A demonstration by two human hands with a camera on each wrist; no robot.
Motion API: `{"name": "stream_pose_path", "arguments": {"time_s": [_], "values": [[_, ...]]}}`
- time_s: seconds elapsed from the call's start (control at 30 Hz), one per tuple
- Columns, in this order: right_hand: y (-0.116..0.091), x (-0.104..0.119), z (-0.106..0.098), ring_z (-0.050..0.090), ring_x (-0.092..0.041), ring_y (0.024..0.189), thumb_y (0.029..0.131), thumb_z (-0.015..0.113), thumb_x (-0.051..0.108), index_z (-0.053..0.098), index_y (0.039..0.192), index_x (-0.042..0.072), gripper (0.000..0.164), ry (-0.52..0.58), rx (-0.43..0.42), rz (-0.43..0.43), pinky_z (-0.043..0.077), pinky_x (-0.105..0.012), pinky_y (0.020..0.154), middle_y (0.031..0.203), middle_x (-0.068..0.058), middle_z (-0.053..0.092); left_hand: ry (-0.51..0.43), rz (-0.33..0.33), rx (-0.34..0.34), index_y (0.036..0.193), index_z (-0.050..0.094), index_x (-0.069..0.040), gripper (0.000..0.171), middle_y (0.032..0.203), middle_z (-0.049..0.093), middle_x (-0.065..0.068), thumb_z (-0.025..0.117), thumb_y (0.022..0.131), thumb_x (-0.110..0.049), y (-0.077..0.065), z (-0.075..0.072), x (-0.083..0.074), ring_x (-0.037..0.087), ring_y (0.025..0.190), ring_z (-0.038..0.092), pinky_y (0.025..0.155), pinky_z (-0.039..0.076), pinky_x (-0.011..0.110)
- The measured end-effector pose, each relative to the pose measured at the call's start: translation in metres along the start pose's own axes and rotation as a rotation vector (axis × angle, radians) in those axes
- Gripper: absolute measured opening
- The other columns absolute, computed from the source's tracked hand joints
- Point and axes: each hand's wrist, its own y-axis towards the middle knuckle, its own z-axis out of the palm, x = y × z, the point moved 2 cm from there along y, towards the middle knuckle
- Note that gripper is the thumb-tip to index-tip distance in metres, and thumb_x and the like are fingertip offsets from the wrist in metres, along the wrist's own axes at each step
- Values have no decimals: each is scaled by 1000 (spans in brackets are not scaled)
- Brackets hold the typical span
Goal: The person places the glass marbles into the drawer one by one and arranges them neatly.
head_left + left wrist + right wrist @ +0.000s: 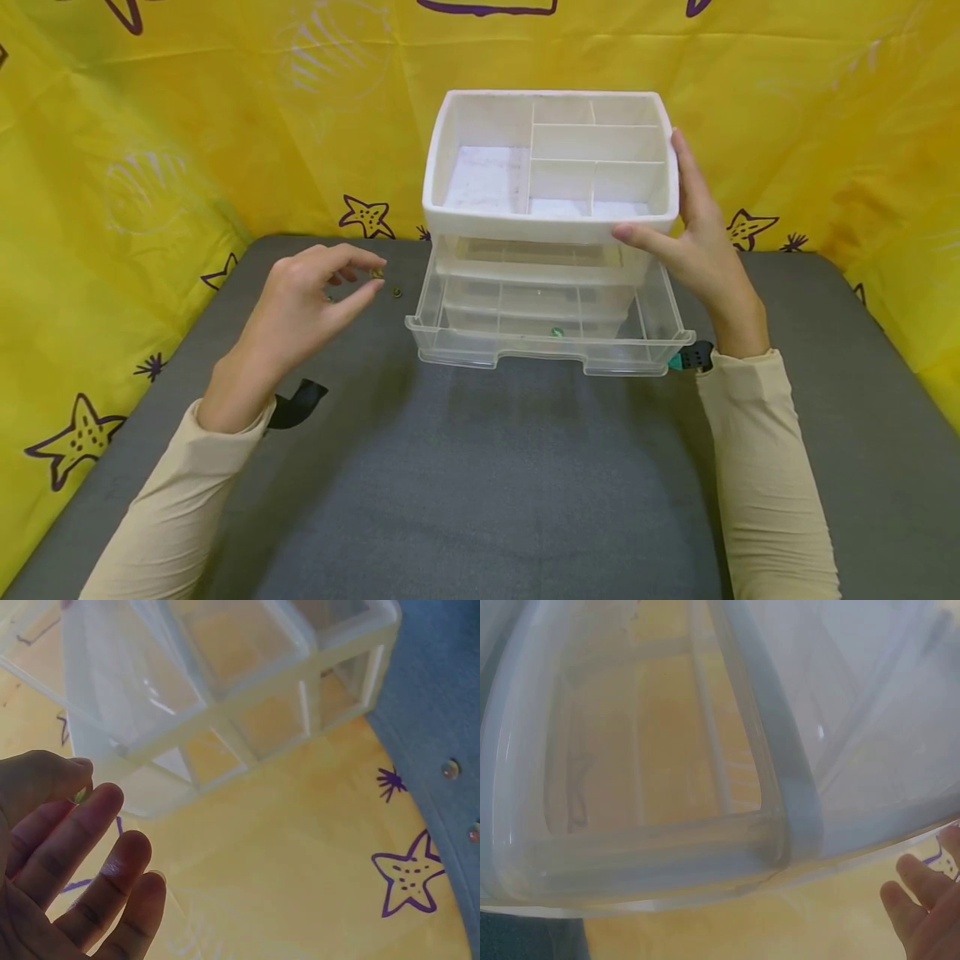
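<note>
While the left hand [300,296] pinches a small marble [377,273] beside the white drawer unit [551,225], the right hand [708,250] grips the unit's edge.
It stands on a grey tabletop [487,475] before yellow starfish-printed cloth [225,92], its clear drawer [461,346] extended with a green marble [557,332] inside; the pinched marble is partly covered, the unit hides some right-hand fingers, and a green speck [331,299] behind the left hand is unclear.
</note>
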Motion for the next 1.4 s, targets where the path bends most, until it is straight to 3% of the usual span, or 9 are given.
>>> {"name": "stream_pose_path", "arguments": {"time_s": [0.13, 0.67, 1.13, 1.4], "values": [[0, 0, 0, 45, -20, 117, 80, 80, 7, 14, 159, 33, 106, -1, 1, 8, 48, -16, 89, 159, -1, 32, -18, 1, -6, 98, 75, -5, 18, 89, 76, 6, 77, 81, 1, 5, 0, -5, 18, 76, 64, 73, 45, 15], [0, 0, 1, 44, -19, 117, 80, 80, 5, 14, 159, 33, 106, 13, 1, -8, 47, -16, 89, 159, -1, 32, -101, 9, 5, 99, 68, 0, 20, 89, 72, 9, 78, 82, -1, 22, 4, -26, 17, 80, 62, 75, 46, 20], [1, -2, 0, 45, -18, 118, 79, 81, 5, 16, 159, 31, 106, 10, -6, -33, 46, -18, 93, 159, -1, 33, -140, 119, 26, 100, 70, 0, 16, 90, 73, 9, 76, 84, -3, 37, 14, -47, 20, 82, 65, 78, 53, 32], [1, -2, 0, 45, -18, 118, 79, 81, 5, 17, 159, 31, 105, 7, -10, -31, 46, -19, 94, 158, 0, 34, -166, 204, 30, 99, 70, -2, 15, 93, 73, 7, 75, 85, -3, 41, 21, -59, 21, 86, 62, 78, 48, 29]]}}
